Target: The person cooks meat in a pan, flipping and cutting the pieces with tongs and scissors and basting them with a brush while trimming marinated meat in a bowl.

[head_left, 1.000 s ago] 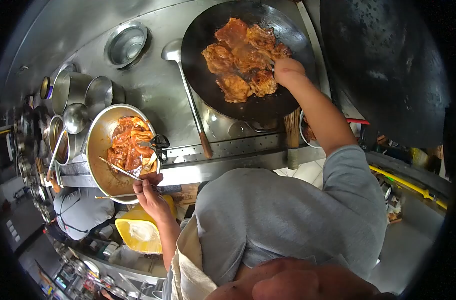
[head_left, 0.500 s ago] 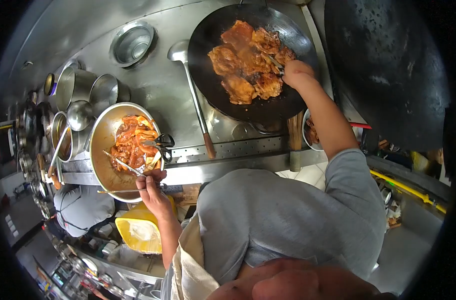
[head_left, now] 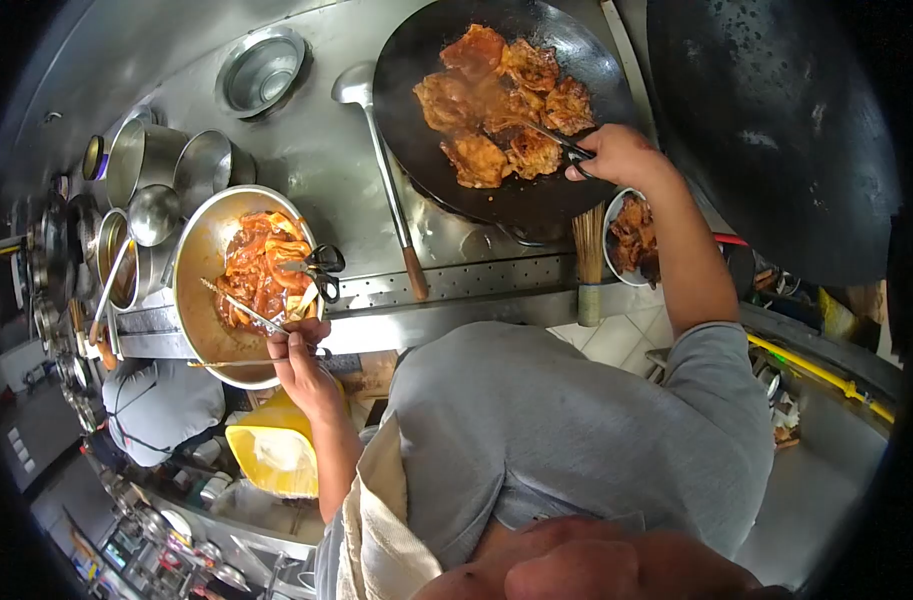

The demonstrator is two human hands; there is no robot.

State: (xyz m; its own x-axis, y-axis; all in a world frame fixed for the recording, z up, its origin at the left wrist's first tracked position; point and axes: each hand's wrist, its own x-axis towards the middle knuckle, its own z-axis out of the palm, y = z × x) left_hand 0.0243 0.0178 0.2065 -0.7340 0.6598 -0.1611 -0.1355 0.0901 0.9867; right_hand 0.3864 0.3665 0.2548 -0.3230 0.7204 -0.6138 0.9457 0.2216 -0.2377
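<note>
My right hand [head_left: 621,160] is closed on black-handled scissors [head_left: 556,136], whose metal blades reach over the browned meat pieces [head_left: 476,160] in the black wok [head_left: 406,110]. Several pieces lie in the wok, glossy with reddish sauce. At the left, my left hand [head_left: 301,360] grips metal tongs [head_left: 241,305], their two arms spread apart over a large bowl [head_left: 191,290]. Red-sauced raw-looking meat [head_left: 261,260] fills part of that bowl. A second pair of black-handled scissors [head_left: 324,262] rests at the bowl's right rim.
A ladle [head_left: 356,85] lies left of the wok. A bamboo brush [head_left: 589,250] and a bowl of cooked meat [head_left: 631,235] sit below it. Metal pots [head_left: 141,165], a metal basin [head_left: 261,75] and a yellow container [head_left: 271,450] stand leftward. Another large wok [head_left: 776,130] rises at right.
My right hand has drawn back down and right from the meat, showing more of the scissors. The bowl of cooked meat is now more visible. My left hand stays at the bowl.
</note>
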